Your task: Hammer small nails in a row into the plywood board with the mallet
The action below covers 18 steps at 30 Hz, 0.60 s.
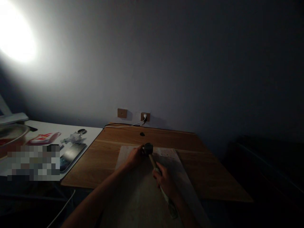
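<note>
A pale board [142, 196] lies on the brown wooden table [99, 158], reaching from its middle toward me. My right hand [166, 182] is closed round the wooden handle of a hammer [149, 149], whose dark head rests near the board's far edge. Beside that head, my left hand [135, 156] rests on the board with its fingers pinched together; whatever they pinch is too small and dark to make out.
To the left, a white table [92, 131] carries a phone [71, 153], a red packet [44, 137] and small clutter. A white cable [125, 126] runs from a wall socket [145, 116]. The wall is close behind; a bright lamp glare [14, 34] fills the upper left. The right side is dark.
</note>
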### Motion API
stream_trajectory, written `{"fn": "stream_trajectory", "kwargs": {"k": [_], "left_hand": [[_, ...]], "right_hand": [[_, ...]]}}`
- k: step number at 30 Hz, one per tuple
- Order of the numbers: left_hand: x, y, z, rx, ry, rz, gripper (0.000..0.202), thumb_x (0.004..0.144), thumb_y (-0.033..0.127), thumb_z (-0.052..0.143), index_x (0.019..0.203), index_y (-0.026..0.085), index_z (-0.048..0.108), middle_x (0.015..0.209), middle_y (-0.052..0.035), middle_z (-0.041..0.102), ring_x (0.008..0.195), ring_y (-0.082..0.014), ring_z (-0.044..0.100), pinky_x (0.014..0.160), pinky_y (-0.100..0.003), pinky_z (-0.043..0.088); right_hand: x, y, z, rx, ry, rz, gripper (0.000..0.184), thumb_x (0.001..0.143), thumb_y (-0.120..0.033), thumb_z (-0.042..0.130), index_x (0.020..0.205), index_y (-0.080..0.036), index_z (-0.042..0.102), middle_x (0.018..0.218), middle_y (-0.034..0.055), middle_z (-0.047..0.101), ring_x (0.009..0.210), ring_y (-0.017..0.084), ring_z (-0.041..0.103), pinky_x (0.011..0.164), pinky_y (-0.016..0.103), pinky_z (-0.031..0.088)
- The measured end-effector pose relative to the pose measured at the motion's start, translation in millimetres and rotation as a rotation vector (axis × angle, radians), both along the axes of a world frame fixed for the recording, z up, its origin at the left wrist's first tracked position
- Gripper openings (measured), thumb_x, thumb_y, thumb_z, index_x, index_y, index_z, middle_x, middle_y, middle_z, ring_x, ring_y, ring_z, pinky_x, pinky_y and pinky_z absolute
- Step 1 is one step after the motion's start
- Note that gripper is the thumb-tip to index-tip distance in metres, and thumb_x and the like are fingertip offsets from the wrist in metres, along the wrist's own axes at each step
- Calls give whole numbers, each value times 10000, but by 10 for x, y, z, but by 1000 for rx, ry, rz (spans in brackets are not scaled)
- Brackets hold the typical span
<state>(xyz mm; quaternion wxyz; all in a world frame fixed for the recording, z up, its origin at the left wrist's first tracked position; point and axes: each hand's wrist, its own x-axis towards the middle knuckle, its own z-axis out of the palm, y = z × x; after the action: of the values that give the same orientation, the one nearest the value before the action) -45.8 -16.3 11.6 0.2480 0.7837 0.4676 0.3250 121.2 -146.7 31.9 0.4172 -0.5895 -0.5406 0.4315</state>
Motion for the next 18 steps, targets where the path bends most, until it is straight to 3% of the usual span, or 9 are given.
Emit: {"fn": "stream_trajectory", "kwargs": {"k": [5, 9, 15, 18], "left_hand": [[-34, 30, -47, 0, 19, -55, 429, 784, 68, 558, 1189, 207, 586, 942, -22, 727, 798, -152, 669, 717, -234, 484], [-29, -91, 59, 148, 133, -70, 337, 789, 112, 582, 1116, 193, 602, 1111, -62, 658, 837, -149, 637, 746, -251, 492], [351, -452, 315, 566, 431, -594, 196, 862, 122, 588, 1029, 206, 645, 956, -48, 689, 912, -193, 640, 841, -302, 483], [548, -570, 314, 758, 511, -687, 146, 880, 89, 586, 962, 193, 648, 909, -49, 705, 863, -191, 650, 769, -293, 478]], "right_hand": [[216, -122, 73, -13, 13, -9, 484, 825, -418, 525, 1218, -146, 601, 701, -34, 560, 399, 67, 426, 354, 186, 320], [537, -346, 62, -45, -14, -67, 550, 841, -440, 527, 1297, -136, 571, 724, -26, 574, 419, 81, 449, 360, 198, 343], [788, -534, -92, -32, -58, -119, 596, 812, -519, 584, 1286, -161, 632, 719, 10, 658, 535, 145, 565, 497, 246, 458], [779, -547, -120, -77, -40, -151, 651, 792, -561, 580, 1293, -150, 634, 691, 18, 664, 500, 149, 555, 492, 260, 454]]}}
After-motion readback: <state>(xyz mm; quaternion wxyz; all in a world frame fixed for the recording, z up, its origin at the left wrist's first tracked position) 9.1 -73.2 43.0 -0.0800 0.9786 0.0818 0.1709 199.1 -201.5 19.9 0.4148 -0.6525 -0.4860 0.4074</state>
